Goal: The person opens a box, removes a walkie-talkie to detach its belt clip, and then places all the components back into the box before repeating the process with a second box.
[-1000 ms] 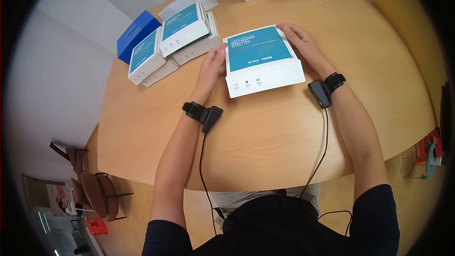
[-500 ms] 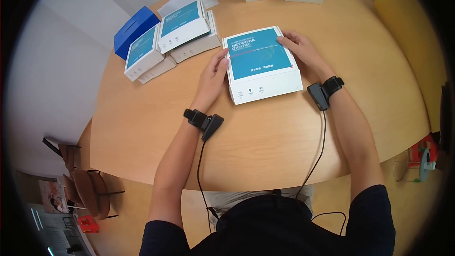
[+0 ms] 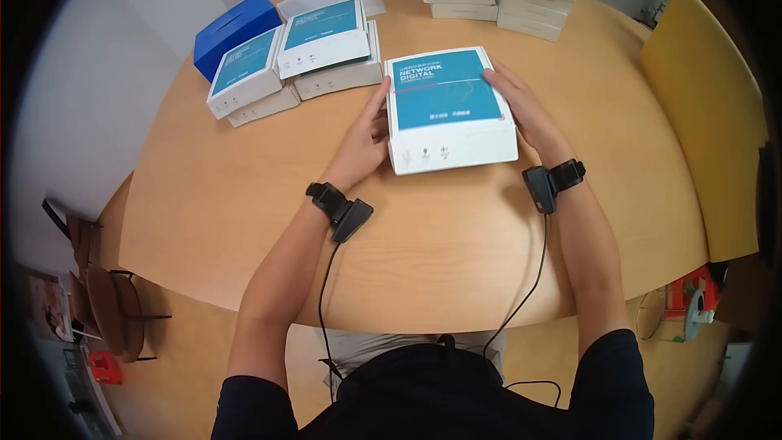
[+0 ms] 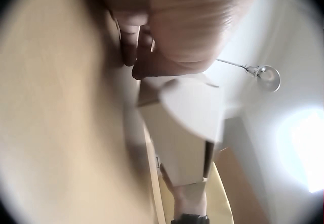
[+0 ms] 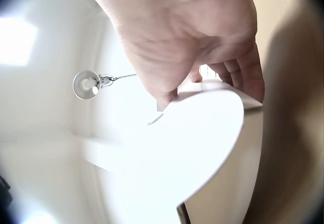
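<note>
Between both hands is a white cardboard box [image 3: 452,149] with a teal top printed "NETWORK DIGITAL". Its printed front side faces the person. The left hand [image 3: 364,140] holds the left side, its thumb along the upper edge and its other fingers low down. At the right side the right hand [image 3: 525,114] grips the box, with its thumb at the top edge. From the right wrist, a rounded white flap [image 5: 212,128] shows at the near end, below the right hand [image 5: 187,42]. The left wrist view shows the box's pale end [image 4: 177,133] past the left hand [image 4: 187,27], close over the tabletop.
Similar teal-topped boxes [image 3: 327,33] are stacked at the back left, beside a blue box [image 3: 236,28]. More white boxes [image 3: 533,4] stand piled at the back. A yellow panel [image 3: 705,106] borders the right of the table [image 3: 423,253]. Cables [image 3: 324,301] hang from both wrist cameras.
The box's front side has swung down and now sits more steeply under the teal top. The right thumb has come onto the top edge. The head view has shifted, showing more of the back piles.
</note>
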Available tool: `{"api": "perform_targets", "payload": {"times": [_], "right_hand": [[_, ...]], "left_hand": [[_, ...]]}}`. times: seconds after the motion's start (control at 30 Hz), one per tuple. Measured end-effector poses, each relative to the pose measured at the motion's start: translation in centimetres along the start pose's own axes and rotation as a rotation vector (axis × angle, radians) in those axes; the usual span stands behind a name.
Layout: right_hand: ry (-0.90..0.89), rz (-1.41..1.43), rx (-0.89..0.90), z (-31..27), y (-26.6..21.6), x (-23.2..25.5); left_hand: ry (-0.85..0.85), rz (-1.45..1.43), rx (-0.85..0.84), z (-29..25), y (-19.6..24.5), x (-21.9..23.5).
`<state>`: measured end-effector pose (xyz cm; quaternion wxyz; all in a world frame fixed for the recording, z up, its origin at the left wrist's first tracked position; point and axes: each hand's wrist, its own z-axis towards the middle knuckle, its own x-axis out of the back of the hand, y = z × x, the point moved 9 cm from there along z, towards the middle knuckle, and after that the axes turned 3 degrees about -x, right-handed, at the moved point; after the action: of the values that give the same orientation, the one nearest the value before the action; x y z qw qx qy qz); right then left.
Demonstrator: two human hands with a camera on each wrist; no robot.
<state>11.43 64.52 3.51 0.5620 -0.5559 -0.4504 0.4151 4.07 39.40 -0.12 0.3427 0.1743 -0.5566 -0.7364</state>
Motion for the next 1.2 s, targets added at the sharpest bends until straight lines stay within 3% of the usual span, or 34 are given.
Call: {"api": "perform_targets", "payload": {"times": [0.1, 0.23, 0.33, 0.43, 0.53, 0.57, 0.67, 0.7, 0.8, 0.9, 1.2], "right_hand": [[-0.006, 0.131, -0.091, 0.2, 1.2, 0.5], [-0.039, 0.158, -0.197, -0.2, 2.5, 0.2], [-0.051, 0.257, -0.126, 0.3, 3.0, 0.3], [-0.070, 0.098, -0.200, 0.6, 3.5, 1.5], [0.145, -0.268, -0.082, 2.0, 1.9, 5.2], [0.239, -0.229, -0.028, 1.9, 0.8, 6.0], [0.082, 0.046, 0.288, 0.1, -4.0, 3.8], [-0.012, 0.154, 0.278, -0.1, -4.4, 2.8], [-0.063, -0.002, 0.319, -1.9, -5.5, 0.4], [-0.158, 0.052, 0.282, -2.2, -5.8, -1.0], [-0.135, -0.033, 0.293, -2.2, -5.8, -1.0]], "left_hand": [[0.040, 0.245, -0.124, 0.1, 1.7, -0.1], [0.098, 0.838, -0.422, -0.2, 8.4, -1.8], [-0.039, 0.697, -0.479, 0.5, 9.3, -2.6], [-0.016, 0.666, -0.488, 1.0, 10.1, -2.5], [0.029, 0.345, -0.290, 2.5, 8.3, -1.1], [0.083, 0.356, -0.310, 2.3, 9.3, -0.8], [0.162, 0.075, -0.242, 3.3, 8.0, 0.9], [0.172, 0.054, -0.239, 3.3, 7.9, 0.9], [0.162, 0.035, -0.190, 3.4, 7.0, 1.3], [0.183, 0.014, -0.117, 2.9, 6.5, 1.3], [0.251, -0.037, -0.227, 3.2, 7.5, 1.5]]}}
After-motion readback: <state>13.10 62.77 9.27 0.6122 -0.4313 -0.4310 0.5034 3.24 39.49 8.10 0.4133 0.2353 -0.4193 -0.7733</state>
